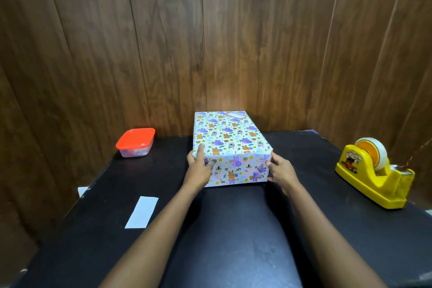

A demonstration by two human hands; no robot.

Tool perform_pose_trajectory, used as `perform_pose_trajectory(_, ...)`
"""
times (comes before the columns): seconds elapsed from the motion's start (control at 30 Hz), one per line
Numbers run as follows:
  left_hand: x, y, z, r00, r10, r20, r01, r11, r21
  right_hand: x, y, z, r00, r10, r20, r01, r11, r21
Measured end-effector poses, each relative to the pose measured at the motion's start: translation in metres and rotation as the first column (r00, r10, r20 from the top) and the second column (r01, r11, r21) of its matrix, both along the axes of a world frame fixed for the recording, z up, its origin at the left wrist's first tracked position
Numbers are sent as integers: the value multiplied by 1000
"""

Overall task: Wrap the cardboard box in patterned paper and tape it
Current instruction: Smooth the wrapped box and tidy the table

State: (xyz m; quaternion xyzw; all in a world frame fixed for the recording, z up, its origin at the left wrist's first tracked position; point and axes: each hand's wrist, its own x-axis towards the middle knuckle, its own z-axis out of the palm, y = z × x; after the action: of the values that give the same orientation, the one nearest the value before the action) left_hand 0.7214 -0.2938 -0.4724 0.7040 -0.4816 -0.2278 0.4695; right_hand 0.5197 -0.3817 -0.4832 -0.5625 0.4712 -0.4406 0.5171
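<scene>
Paper-wrapped. Clasping patterned rectangular cardboard box point(230, 138) with fingers point(200, 150) of left hand point(198, 169) (9 o'clock) and right hand point(281, 169) (3 o'clock), probably repositioning.

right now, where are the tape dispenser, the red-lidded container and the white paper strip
tape dispenser point(364, 176): head view, yellow side wall
red-lidded container point(135, 139): head view, centre of lid
white paper strip point(142, 212): head view, middle of strip

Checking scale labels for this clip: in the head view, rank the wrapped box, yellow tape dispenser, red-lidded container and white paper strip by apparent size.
Largest: wrapped box and yellow tape dispenser, too alike to split.
Then: red-lidded container.
Smallest: white paper strip, though nearer the camera, so unsure.
</scene>
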Motion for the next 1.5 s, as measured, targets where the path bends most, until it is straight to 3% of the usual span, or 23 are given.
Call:
perform_pose_trajectory(0.33, 6, 12, 11, 999, -10, -36, 9, 999, -34, 2, 13, 0, 999, -34, 32, 36, 998, -57)
perform_pose_trajectory(0.5, 27, 42, 11, 996, 83, -14, -84, 992, -97, 18, 45, -11, 943, -317, -107, 309, 947, -84)
perform_pose_trajectory(0.57, 40, 57, 6, 988, 147, -53, -150, 987, -57, 34, 61, -16, 940, -320, -119, 315, 947, -61)
perform_pose_trajectory(0.67, 60, 82, -2, 968, 248, -34, -249, 969, -10, 69, 89, -22, 988, -154, -12, 154, 987, 39)
perform_pose_trajectory(0.77, 88, 104, -11, 907, 389, 159, -408, 906, 111, 116, 118, -28, 996, 88, 20, -90, 988, 128)
perform_pose_trajectory(0.83, 101, 115, -18, 882, 380, 278, -448, 859, 248, 146, 129, -33, 971, 238, -37, -232, 966, 118)
perform_pose_trajectory(0.9, 111, 124, -25, 894, 309, 323, -421, 826, 374, 176, 131, -36, 924, 337, -182, -338, 941, 30)
perform_pose_trajectory(1.0, 120, 133, -36, 916, 208, 342, -342, 851, 399, 214, 127, -35, 741, 412, -531, -534, 841, -93)
perform_pose_trajectory(1.07, 123, 136, -39, 932, 164, 324, -283, 887, 364, 231, 126, -33, 605, 395, -691, -618, 780, -95)
perform_pose_trajectory(1.13, 129, 136, -40, 943, 141, 300, -247, 902, 353, 246, 121, -34, 545, 394, -740, -645, 761, -71)
perform_pose_trajectory(1.23, 134, 134, -39, 964, 154, 214, -220, 919, 328, 251, 117, -31, 621, 512, -594, -641, 767, -8)
perform_pose_trajectory(1.33, 139, 128, -32, 984, 170, -47, -155, 959, 236, 246, 107, -13, 680, 637, -364, -678, 735, 19)
perform_pose_trajectory(1.4, 143, 120, -25, 968, 144, -205, -113, 981, 156, 242, 99, 1, 672, 672, -311, -704, 710, 14)
perform_pose_trajectory(1.5, 145, 96, -8, 944, 117, -307, -91, 991, 99, 239, 78, 17, 725, 646, -239, -660, 751, 25)
